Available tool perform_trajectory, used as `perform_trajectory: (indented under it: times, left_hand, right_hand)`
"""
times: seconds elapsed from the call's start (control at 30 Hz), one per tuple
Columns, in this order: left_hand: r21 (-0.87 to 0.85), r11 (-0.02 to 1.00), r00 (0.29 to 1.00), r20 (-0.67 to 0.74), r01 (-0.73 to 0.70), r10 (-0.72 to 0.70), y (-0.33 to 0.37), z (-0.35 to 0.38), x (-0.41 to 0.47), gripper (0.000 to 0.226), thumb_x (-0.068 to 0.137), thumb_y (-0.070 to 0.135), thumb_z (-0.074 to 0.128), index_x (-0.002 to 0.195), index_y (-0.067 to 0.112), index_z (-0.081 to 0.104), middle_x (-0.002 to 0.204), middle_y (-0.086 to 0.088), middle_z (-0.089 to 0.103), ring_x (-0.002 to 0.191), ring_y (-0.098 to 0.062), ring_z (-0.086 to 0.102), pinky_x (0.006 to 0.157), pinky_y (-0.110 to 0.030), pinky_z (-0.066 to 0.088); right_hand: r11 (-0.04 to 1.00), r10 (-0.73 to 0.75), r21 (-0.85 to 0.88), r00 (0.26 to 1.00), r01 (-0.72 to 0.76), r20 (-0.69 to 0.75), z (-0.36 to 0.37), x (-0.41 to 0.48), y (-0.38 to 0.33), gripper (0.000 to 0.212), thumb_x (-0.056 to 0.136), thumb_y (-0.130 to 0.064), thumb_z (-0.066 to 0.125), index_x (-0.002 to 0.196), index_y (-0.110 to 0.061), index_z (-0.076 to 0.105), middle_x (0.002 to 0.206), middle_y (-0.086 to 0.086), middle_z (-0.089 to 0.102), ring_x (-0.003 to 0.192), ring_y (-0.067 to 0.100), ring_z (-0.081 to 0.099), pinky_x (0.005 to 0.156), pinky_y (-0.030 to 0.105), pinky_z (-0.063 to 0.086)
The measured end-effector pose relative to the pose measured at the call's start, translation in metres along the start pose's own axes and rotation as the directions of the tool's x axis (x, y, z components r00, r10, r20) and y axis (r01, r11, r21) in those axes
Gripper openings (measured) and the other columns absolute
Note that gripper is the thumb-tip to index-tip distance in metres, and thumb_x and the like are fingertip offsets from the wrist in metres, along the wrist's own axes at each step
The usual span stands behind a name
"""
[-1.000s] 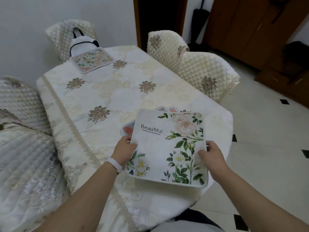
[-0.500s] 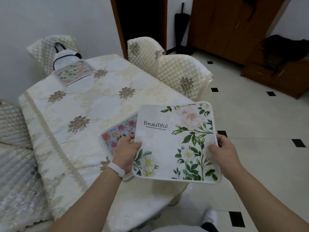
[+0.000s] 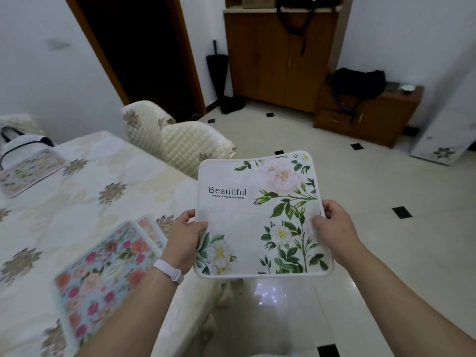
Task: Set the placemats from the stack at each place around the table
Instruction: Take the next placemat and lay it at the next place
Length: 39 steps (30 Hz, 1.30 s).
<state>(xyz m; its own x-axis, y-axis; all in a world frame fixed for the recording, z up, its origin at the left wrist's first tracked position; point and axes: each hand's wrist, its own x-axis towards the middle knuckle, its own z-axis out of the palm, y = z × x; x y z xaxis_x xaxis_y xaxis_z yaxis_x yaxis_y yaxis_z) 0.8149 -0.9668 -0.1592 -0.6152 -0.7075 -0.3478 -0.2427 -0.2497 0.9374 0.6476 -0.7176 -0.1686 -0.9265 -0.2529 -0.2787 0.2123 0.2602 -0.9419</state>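
I hold a white placemat (image 3: 257,215) printed with green leaves, pale roses and the word "Beautiful" flat in the air, past the table's right edge and over the floor. My left hand (image 3: 184,237) grips its left edge and my right hand (image 3: 332,228) grips its right edge. On the table (image 3: 85,199) to my left lies the stack of placemats (image 3: 103,274), topped by a blue one with pink and red flowers. Another floral placemat (image 3: 28,171) lies at the table's far end.
Two quilted cream chairs (image 3: 190,150) stand along the table's right side. A white bag (image 3: 18,148) sits on the far chair. A wooden cabinet (image 3: 278,55), a low wooden chest (image 3: 365,114) and a folded umbrella (image 3: 216,70) line the back wall. Tiled floor (image 3: 386,253) spreads to the right.
Both hands have carried the white placemat up and to the right, off the stack and beyond the table's edge. My view has swung right toward the floor and cabinets.
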Motion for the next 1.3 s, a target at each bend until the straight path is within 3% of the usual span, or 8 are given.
perform_trajectory:
  times: [0.2, 0.37, 0.63, 0.8, 0.9, 1.07, 1.3]
  left_hand:
    - [-0.010, 0.999, 0.997, 0.074, 0.032, -0.031, 0.007, 0.067, 0.020, 0.017, 0.090, 0.000, 0.054, 0.106, 0.005, 0.055, 0.094, -0.022, 0.072, 0.083, -0.043, 0.069, 0.079, -0.059, 0.055]
    - [0.003, 1.000, 0.992, 0.118, 0.031, -0.031, 0.018, 0.111, 0.065, 0.016, 0.089, -0.001, 0.055, 0.103, 0.008, 0.057, 0.098, -0.024, 0.071, 0.086, -0.042, 0.068, 0.083, -0.058, 0.054]
    - [-0.070, 0.995, 0.975, 0.213, 0.077, -0.061, 0.029, 0.179, 0.182, 0.020, 0.090, -0.002, 0.055, 0.104, 0.012, 0.059, 0.103, -0.023, 0.069, 0.089, -0.038, 0.067, 0.085, -0.052, 0.053]
    - [-0.099, 0.994, 0.970, 0.240, 0.055, -0.030, 0.063, 0.217, 0.267, 0.020, 0.089, -0.001, 0.056, 0.106, 0.010, 0.059, 0.091, -0.015, 0.074, 0.079, -0.030, 0.071, 0.068, -0.038, 0.057]
    - [-0.126, 0.991, 0.962, 0.274, 0.046, -0.010, 0.094, 0.230, 0.309, 0.020, 0.090, 0.000, 0.056, 0.108, 0.008, 0.057, 0.092, -0.017, 0.074, 0.080, -0.033, 0.071, 0.072, -0.043, 0.057]
    - [-0.170, 0.985, 0.964, 0.260, -0.001, 0.046, 0.132, 0.252, 0.369, 0.021, 0.090, -0.002, 0.055, 0.108, 0.009, 0.056, 0.092, -0.016, 0.073, 0.076, -0.029, 0.071, 0.068, -0.040, 0.058]
    - [-0.181, 0.983, 0.978, 0.201, -0.015, 0.052, 0.154, 0.280, 0.428, 0.022, 0.090, -0.003, 0.055, 0.105, 0.013, 0.056, 0.089, -0.011, 0.074, 0.074, -0.027, 0.071, 0.063, -0.036, 0.058]
  right_hand:
    - [0.999, 0.009, 0.033, 0.999, -0.007, -0.042, -0.053, 0.038, -0.006, 0.029, 0.088, 0.000, 0.053, 0.105, -0.020, 0.063, 0.094, 0.001, 0.073, 0.079, 0.023, 0.072, 0.067, 0.039, 0.060]
    - [0.998, 0.039, 0.047, 0.996, -0.035, -0.086, -0.070, 0.077, -0.012, 0.029, 0.087, 0.000, 0.052, 0.104, -0.020, 0.063, 0.095, 0.002, 0.073, 0.082, 0.025, 0.072, 0.073, 0.046, 0.060]
    - [1.000, 0.015, 0.000, 0.982, -0.016, -0.187, -0.073, 0.182, -0.044, 0.032, 0.086, 0.002, 0.051, 0.102, -0.023, 0.063, 0.092, -0.002, 0.074, 0.079, 0.018, 0.072, 0.064, 0.033, 0.057]
    - [1.000, 0.002, -0.019, 0.974, -0.006, -0.225, -0.061, 0.263, -0.088, 0.031, 0.087, 0.002, 0.054, 0.097, -0.027, 0.062, 0.095, -0.001, 0.073, 0.080, 0.018, 0.071, 0.061, 0.031, 0.054]
    - [0.999, -0.038, -0.031, 0.976, 0.032, -0.215, -0.050, 0.306, -0.120, 0.031, 0.087, 0.002, 0.053, 0.096, -0.028, 0.061, 0.094, -0.003, 0.072, 0.077, 0.016, 0.072, 0.058, 0.029, 0.054]
    - [0.996, -0.084, -0.012, 0.973, 0.083, -0.213, -0.041, 0.369, -0.158, 0.034, 0.087, 0.004, 0.052, 0.097, -0.027, 0.062, 0.094, -0.005, 0.073, 0.073, 0.011, 0.072, 0.056, 0.026, 0.054]
    - [0.997, -0.069, 0.004, 0.986, 0.071, -0.152, -0.028, 0.459, -0.180, 0.034, 0.088, 0.005, 0.052, 0.096, -0.027, 0.061, 0.091, -0.006, 0.074, 0.074, 0.015, 0.072, 0.057, 0.030, 0.054]
